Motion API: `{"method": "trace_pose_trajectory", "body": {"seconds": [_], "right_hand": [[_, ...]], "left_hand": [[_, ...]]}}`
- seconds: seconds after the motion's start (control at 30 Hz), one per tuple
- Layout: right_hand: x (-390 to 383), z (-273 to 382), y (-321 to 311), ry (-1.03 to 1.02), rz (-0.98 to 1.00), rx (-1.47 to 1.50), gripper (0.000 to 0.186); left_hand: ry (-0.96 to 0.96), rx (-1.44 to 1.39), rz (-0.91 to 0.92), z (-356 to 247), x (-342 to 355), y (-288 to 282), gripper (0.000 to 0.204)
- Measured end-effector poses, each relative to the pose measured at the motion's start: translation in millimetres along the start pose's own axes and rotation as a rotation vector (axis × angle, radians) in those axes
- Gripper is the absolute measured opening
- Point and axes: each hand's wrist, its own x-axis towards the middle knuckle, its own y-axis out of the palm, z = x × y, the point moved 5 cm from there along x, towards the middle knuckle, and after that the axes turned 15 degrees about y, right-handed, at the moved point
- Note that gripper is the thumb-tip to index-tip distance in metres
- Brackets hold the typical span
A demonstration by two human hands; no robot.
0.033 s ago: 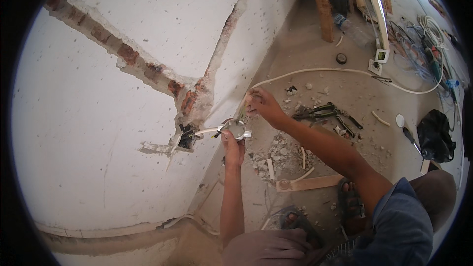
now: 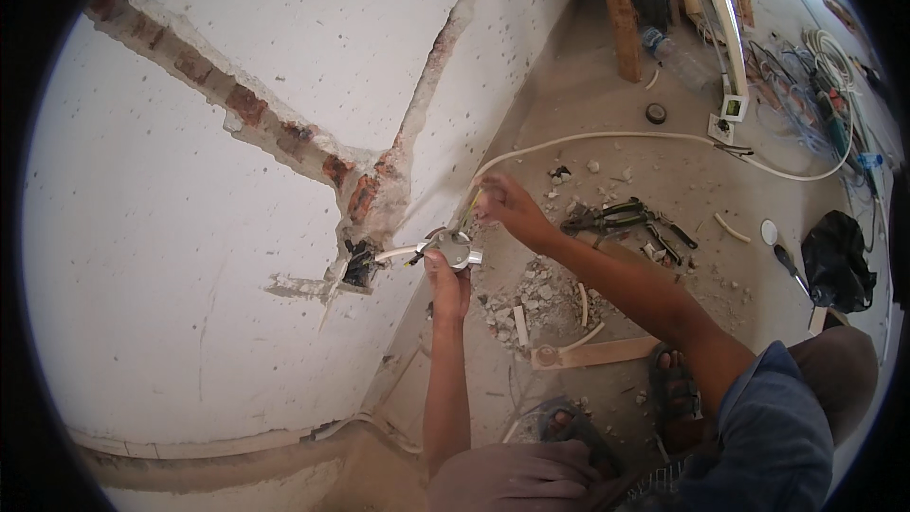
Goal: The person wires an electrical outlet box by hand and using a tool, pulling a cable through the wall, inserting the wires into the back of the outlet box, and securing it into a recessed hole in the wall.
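My left hand (image 2: 449, 286) is closed on a round, grey-white electrical junction box (image 2: 453, 248), the thumb across its front. A white cable (image 2: 398, 253) runs from the box's left side toward the dark wall cavity (image 2: 360, 264); short dark and yellow wire ends show beside the thumb. Above and to the right of the box, my right hand (image 2: 505, 201) pinches a thin yellow-green wire (image 2: 474, 201) that leads down to the box. Its fingertips are partly hidden. A longer white cable (image 2: 607, 137) curves from near this hand across the floor.
Pliers (image 2: 621, 216) and rubble (image 2: 540, 296) lie right of my hands. A wooden strip (image 2: 597, 353) is by my feet. Farther off are a tape roll (image 2: 656, 114), a plastic bottle (image 2: 678, 52), a black bag (image 2: 838, 261) and coiled cable (image 2: 834, 57). Chased grooves (image 2: 246, 104) cut the wall.
My right hand has shifted very slightly, and more of the yellow-green wire shows at its fingertips. The left hand and junction box stay in place.
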Motion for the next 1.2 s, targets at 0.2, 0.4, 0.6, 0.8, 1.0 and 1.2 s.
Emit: {"method": "trace_pose_trajectory", "body": {"seconds": [0.2,0.4,0.6,0.8,1.0,1.2], "right_hand": [[-31,6,33,-0.232,-0.043,-0.47,0.112],[6,-10,30,0.198,-0.292,-0.116,0.064],[20,-36,34,0.398,-0.131,0.227,0.04],[24,-17,11,0.31,-0.098,0.141,0.084],[-60,106,-102,0.455,0.154,-1.379,0.095],[-214,189,-171,0.769,0.139,-1.542,0.061]], "left_hand": [[-0.007,-0.08,-0.015,-2,-2,6,0.059],[0.009,-0.028,0.044,3,-3,-3,0.067],[0.008,-0.015,-0.005,7,-18,-20,0.064],[-0.008,-0.043,-0.012,-2,1,1,0.064],[-0.039,0.125,-0.02,-25,-6,14,0.065],[-0.346,0.66,0.259,-36,-98,-65,0.043]]}}
